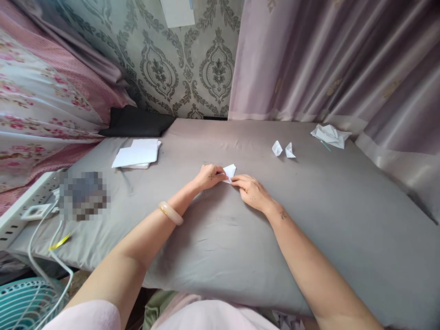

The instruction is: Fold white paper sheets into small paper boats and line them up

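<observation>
One pink flower curtain [27, 98] at the far left. Below it, along the edge of the gray sheet [343, 229], a long white power strip [12, 220]. At the bottom corner, a round blue-green grille [25, 302]. Next, white cords [70, 271] hanging down, a yellow tag [61, 241] by a cord, and a thing [84, 195] too blurry to name. Then a black cloth [137, 122] at the back, with a paper pile [137, 153] in front of it. Around the left arm [144, 238], a pale bangle [171, 213]. Behind, a gray wall [187, 59] with dark leafy shapes.

Near the middle, the left hand [210, 177], fingers bent, pinching the small paper [230, 170] by its left side. On the sheet, between both hands: that same small paper, white and folded, with a corner pointing away from the body. Then the right hand [252, 191], palm down, fingertips touching the near right edge. Cannot tell whether pinching or just pressing there.

Farther right, two little folds [277, 148] of white paper, close together but apart. Behind them, a purple curtain [299, 59]. Last, a thin blue stick [325, 145] just beside a bigger white fold [332, 134].
</observation>
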